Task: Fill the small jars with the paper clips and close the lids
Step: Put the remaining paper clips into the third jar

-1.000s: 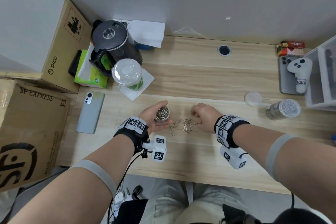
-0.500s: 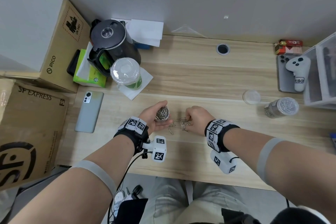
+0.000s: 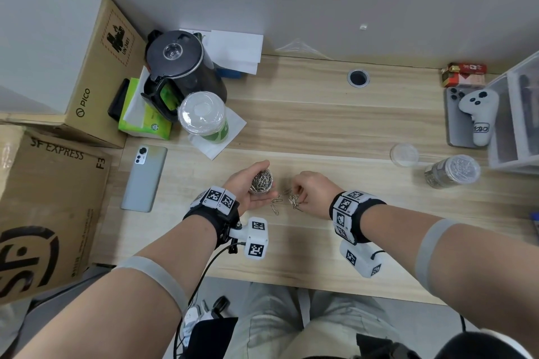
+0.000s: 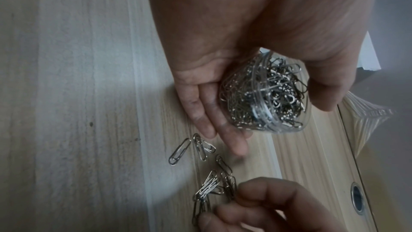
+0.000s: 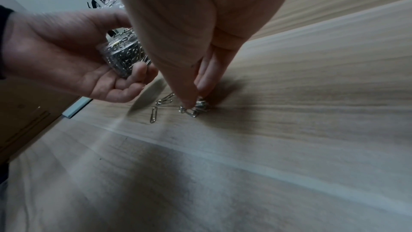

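My left hand [image 3: 248,186] holds a small clear jar [image 3: 261,181] heaped with silver paper clips, its mouth open; the same jar [image 4: 265,93] lies between palm and thumb in the left wrist view. Just to its right, my right hand [image 3: 303,195] pinches a small bunch of paper clips [image 3: 294,201] on the wooden desk [image 3: 320,125]. In the right wrist view the fingertips [image 5: 189,101] press down on that bunch [image 5: 197,108]. A few loose clips [image 3: 275,204] lie between the hands. A second jar [image 3: 452,170], lidded and full of clips, stands far right beside a loose clear lid [image 3: 404,154].
A black kettle [image 3: 180,67], a lidded plastic cup [image 3: 204,116], a green tissue pack [image 3: 145,119] and a grey phone [image 3: 144,178] sit at the left. Cardboard boxes [image 3: 43,198] flank the left edge. A phone with a white controller [image 3: 475,114] and clear drawers [image 3: 519,114] stand at the right.
My right hand slid left toward the jar, sweeping the scattered clips into a tighter bunch and closing its fingers on them. The left hand and jar stayed put.
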Demonstrator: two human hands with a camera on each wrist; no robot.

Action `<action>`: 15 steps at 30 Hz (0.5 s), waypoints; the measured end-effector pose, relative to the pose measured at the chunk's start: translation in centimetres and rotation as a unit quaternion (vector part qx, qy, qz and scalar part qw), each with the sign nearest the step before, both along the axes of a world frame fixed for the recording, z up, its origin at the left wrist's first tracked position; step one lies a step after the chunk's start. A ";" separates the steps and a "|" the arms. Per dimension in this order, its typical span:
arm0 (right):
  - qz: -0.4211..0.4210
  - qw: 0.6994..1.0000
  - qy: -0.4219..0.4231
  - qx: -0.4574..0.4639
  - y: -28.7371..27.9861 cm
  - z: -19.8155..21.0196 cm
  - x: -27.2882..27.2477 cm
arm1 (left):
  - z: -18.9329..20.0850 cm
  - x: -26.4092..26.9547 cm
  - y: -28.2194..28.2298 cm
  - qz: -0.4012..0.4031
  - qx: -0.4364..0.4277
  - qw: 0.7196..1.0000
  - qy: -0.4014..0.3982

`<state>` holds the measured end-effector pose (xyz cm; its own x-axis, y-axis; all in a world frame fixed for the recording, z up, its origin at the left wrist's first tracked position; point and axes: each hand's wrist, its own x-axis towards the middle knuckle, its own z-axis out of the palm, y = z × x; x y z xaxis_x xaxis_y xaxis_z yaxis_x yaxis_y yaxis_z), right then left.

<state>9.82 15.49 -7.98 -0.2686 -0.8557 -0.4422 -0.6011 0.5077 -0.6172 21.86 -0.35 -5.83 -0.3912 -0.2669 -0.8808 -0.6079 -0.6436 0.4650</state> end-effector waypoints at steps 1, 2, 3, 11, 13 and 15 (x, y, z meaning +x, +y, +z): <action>-0.004 1.000 0.006 -0.010 0.0 0.1 0.0 | 0.0 0.0 0.0 0.000 0.001 1.000 0.000; -0.001 1.000 0.027 -0.012 0.0 0.1 0.0 | 0.0 0.1 -0.1 0.001 0.001 1.000 0.001; 0.014 0.998 0.058 -0.008 0.1 0.2 -0.1 | 0.0 0.1 -0.1 0.002 0.001 1.000 0.001; 0.157 0.983 0.097 0.024 -0.4 0.2 0.3 | -0.1 0.4 -0.4 0.015 0.003 1.000 -0.001; 0.161 0.983 0.088 0.028 -0.5 -0.1 0.4 | -0.2 0.5 -0.5 0.019 0.003 1.000 -0.004; 0.152 0.986 0.072 0.021 -0.6 -0.3 0.3 | -0.3 0.6 -0.5 0.019 0.003 1.000 -0.009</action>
<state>10.09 14.93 -8.29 -0.0647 -0.8878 -0.4557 -0.8089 0.3141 -0.4971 22.49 -0.86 -6.13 -0.3648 -0.2755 -0.8894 -0.5910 -0.6696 0.4498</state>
